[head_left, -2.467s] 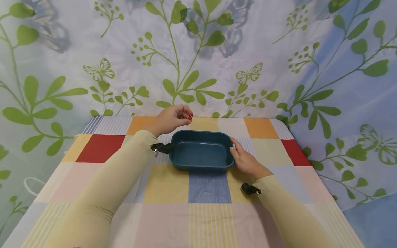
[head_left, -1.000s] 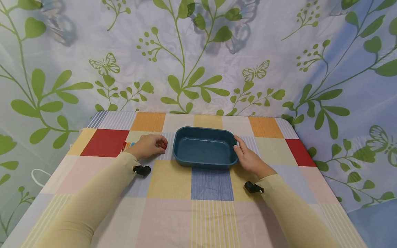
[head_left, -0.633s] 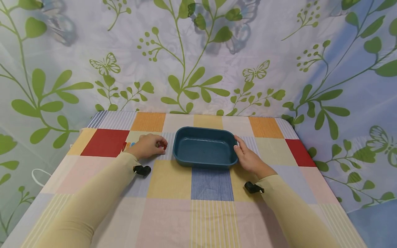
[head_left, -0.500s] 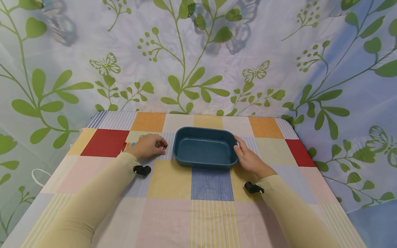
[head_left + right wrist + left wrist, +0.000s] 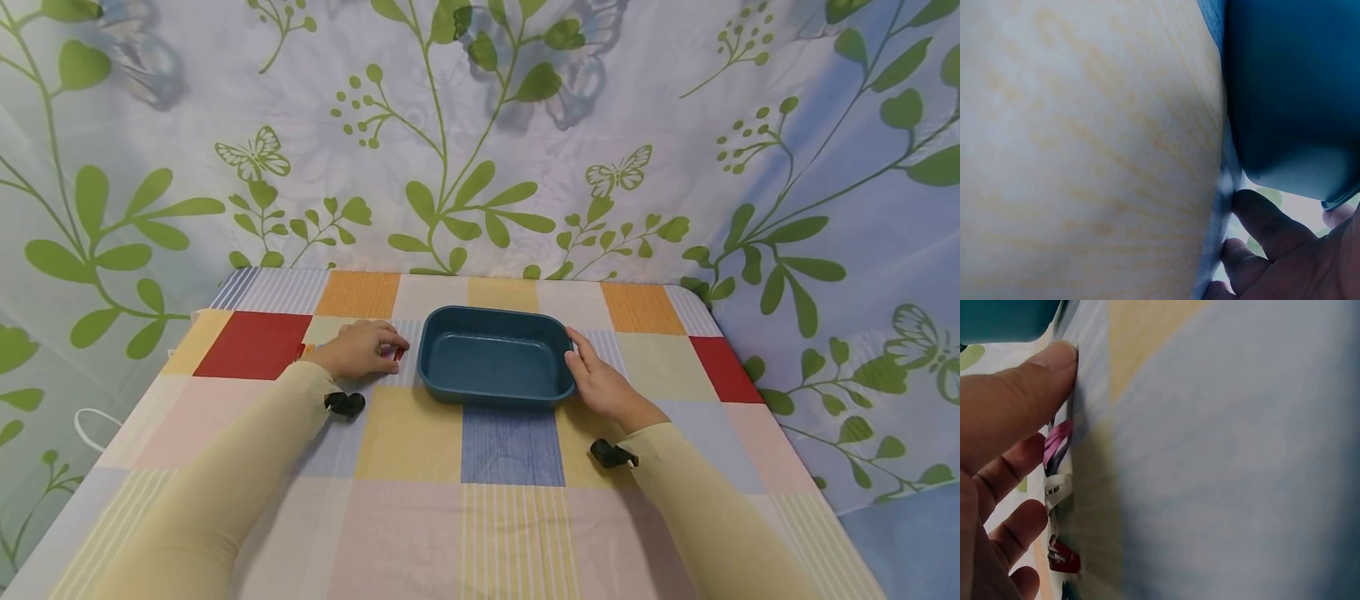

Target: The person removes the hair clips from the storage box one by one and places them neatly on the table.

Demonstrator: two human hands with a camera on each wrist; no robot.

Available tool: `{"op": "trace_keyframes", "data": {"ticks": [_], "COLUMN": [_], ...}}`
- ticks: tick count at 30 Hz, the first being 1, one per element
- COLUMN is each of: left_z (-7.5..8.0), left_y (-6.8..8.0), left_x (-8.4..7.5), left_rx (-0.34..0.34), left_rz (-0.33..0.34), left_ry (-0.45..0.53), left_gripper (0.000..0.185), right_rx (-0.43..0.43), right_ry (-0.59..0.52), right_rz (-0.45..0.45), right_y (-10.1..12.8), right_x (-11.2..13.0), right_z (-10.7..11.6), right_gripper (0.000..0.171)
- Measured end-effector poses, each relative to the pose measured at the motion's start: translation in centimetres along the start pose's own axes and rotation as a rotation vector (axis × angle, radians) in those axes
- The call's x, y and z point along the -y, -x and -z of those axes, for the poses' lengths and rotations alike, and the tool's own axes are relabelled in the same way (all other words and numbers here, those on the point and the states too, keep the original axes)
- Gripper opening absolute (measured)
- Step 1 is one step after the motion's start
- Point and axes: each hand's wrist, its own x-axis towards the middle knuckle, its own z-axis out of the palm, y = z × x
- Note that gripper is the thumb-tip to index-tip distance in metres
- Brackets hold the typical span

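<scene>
In the head view my left hand (image 5: 358,350) is low over the patchwork cloth, left of a dark teal basin (image 5: 491,396). Its thumb and index finger stand apart around a small red clip (image 5: 399,354). The left wrist view shows a pink clip (image 5: 1058,442), a white clip (image 5: 1058,489) and another red clip (image 5: 1065,556) in a row on the cloth beyond the fingertips. My right hand (image 5: 596,383) touches the basin's right side from outside, with thumb and index fingertip right at the rim. Inside the basin only its bare floor shows.
More small clips lie left of my left hand, an orange clip (image 5: 308,349) among them, partly hidden by the wrist. Cloth with leaf prints hangs behind the table (image 5: 510,533). A white cord (image 5: 90,427) loops past its left edge.
My left hand came down from behind the basin to the cloth on its left, carrying a red clip. Its fingers have since loosened around the clip. The right hand stays at the basin.
</scene>
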Motion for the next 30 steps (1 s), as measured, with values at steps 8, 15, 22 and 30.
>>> {"op": "trace_keyframes", "data": {"ticks": [8, 15, 22, 30], "left_z": [0.22, 0.17, 0.19, 0.17], "left_y": [0.04, 0.06, 0.10, 0.11], "left_x": [0.11, 0.39, 0.41, 0.36], "left_rx": [-0.006, -0.024, -0.030, -0.035], "left_rz": [0.041, 0.051, 0.067, 0.076], "left_ry": [0.009, 0.012, 0.027, 0.036], "left_gripper": [0.041, 0.039, 0.039, 0.038], "right_rx": [0.001, 0.006, 0.007, 0.008], "right_ry": [0.009, 0.008, 0.015, 0.012], "right_rz": [0.000, -0.009, -0.010, -0.021], "right_y": [-0.07, -0.04, -0.01, -0.06], "right_x": [0.04, 0.08, 0.19, 0.32], "right_z": [0.08, 0.07, 0.07, -0.01], "right_gripper": [0.060, 0.059, 0.059, 0.059]}}
